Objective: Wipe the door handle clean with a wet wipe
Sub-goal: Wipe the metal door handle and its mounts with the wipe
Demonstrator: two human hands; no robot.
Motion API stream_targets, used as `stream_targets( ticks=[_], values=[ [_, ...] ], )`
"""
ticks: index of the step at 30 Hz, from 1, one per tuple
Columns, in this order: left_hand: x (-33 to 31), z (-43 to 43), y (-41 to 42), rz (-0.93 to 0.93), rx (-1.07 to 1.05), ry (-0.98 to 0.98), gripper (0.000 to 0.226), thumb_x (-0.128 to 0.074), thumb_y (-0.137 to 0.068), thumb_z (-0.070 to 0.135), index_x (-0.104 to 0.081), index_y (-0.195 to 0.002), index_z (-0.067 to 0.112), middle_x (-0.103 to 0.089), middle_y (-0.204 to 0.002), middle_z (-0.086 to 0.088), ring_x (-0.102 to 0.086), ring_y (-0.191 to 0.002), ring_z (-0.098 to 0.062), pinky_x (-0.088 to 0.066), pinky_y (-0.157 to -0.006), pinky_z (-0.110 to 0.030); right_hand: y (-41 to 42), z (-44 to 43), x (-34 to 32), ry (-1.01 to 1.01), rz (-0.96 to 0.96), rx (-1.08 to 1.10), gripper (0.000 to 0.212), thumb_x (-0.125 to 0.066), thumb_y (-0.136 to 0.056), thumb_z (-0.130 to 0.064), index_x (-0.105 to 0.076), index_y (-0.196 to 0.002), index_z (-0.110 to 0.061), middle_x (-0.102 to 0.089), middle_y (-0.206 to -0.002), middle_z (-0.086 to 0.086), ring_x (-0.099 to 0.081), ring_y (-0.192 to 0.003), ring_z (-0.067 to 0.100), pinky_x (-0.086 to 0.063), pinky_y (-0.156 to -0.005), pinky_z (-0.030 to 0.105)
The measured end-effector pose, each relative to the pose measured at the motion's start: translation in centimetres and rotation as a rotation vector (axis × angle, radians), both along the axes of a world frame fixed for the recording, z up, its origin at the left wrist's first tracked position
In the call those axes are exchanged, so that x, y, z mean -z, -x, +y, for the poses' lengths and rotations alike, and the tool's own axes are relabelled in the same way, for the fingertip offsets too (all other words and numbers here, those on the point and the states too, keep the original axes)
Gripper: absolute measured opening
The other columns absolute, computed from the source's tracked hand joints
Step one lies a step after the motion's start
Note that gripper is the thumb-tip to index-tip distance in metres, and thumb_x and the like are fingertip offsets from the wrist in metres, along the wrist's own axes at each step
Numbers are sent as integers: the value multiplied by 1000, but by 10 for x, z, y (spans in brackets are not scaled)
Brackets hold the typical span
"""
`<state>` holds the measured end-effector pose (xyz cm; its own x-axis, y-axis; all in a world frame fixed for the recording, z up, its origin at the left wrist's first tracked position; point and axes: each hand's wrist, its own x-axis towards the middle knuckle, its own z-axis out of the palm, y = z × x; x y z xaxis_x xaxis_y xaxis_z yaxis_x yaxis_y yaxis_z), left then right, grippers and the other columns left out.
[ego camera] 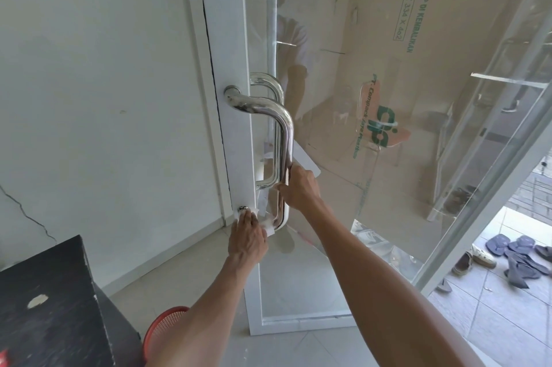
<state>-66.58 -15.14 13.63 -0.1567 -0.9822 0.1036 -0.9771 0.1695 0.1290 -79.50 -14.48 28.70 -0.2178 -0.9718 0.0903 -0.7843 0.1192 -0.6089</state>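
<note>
A shiny steel D-shaped door handle is fixed to the white frame of a glass door. My right hand grips the lower part of the handle's upright bar. My left hand presses a white wet wipe against the handle's bottom bend, close to its lower mount. A matching handle shows behind the glass.
The glass door stands ajar, with a printed cardboard sheet behind it. A black cabinet and a red basket sit at lower left. Several sandals and shoes lie on the tiled floor outside at right.
</note>
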Motion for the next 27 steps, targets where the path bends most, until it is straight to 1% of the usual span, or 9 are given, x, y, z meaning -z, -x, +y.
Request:
stream_targets(
  ticks=[4, 6, 8, 11, 13, 17, 19, 21, 27],
  values=[
    [-7, -9, -5, 170, 32, -127, 60, -35, -101, 27, -20, -150, -6, -14, -161, -20, -15, -150, -32, -14, -123, -42, 0, -3, 0, 3, 0, -2, 30, -69, -84, -21, -59, -111, -12, -64, -94, 9, -59, -83, 29, -43, -64, 32],
    [-9, -11, -1, 202, 19, -161, 63, -37, -101, 26, -17, -151, -7, -10, -161, -22, -11, -150, -34, -11, -123, -43, 0, -3, 1, 0, -1, -3, 30, -70, -84, -21, -58, -109, -10, -60, -90, 8, -56, -78, 27, -43, -63, 32],
    [-9, -11, 4, 157, 13, -172, 62, -34, -101, 25, -18, -148, -12, -12, -159, -26, -11, -150, -35, -8, -124, -41, 1, -5, 1, -1, 1, -8, 29, -70, -84, -21, -57, -108, -11, -56, -87, 5, -54, -77, 26, -41, -63, 32],
    [-9, -9, 9, 116, 28, -181, 61, -33, -98, 22, -23, -145, -15, -21, -156, -28, -15, -149, -34, -10, -124, -38, 0, -6, 1, 3, 6, -13, 30, -69, -84, -18, -57, -110, -12, -59, -91, 7, -55, -80, 26, -41, -63, 31],
    [-7, -8, 8, 103, 41, -190, 60, -32, -100, 22, -21, -147, -13, -19, -157, -26, -13, -150, -33, -11, -124, -38, 0, -6, 0, 6, 0, -16, 32, -70, -83, -19, -57, -111, -13, -60, -94, 6, -55, -82, 26, -41, -64, 31],
    [-6, -14, -2, 79, 44, -175, 57, -27, -103, 25, -24, -149, -8, -17, -157, -28, -13, -148, -37, -11, -124, -41, 0, -6, 0, 8, -1, -14, 33, -71, -83, -20, -57, -111, -13, -61, -95, 7, -59, -89, 28, -42, -66, 31],
    [-6, -19, -3, 63, 32, -177, 59, -26, -103, 24, -17, -149, -11, -10, -158, -28, -10, -149, -36, -11, -124, -38, 0, -7, 1, 14, 0, -12, 33, -72, -82, -21, -57, -110, -12, -58, -89, 5, -58, -86, 28, -42, -66, 32],
    [-5, -18, -1, 70, 17, -174, 60, -26, -104, 25, -13, -149, -13, -9, -159, -27, -9, -150, -34, -11, -123, -37, 1, -8, 3, 20, -1, -10, 33, -72, -82, -23, -56, -109, -12, -54, -85, 3, -53, -80, 26, -42, -66, 33],
    [-1, -6, 6, 26, 12, -91, 58, -29, -102, 28, -21, -150, -4, -19, -160, -17, -13, -151, -28, -22, -119, -40, 2, -10, 4, 18, 7, -10, 32, -71, -83, -23, -56, -108, -11, -54, -85, 4, -50, -79, 25, -41, -65, 32]
  ],
)
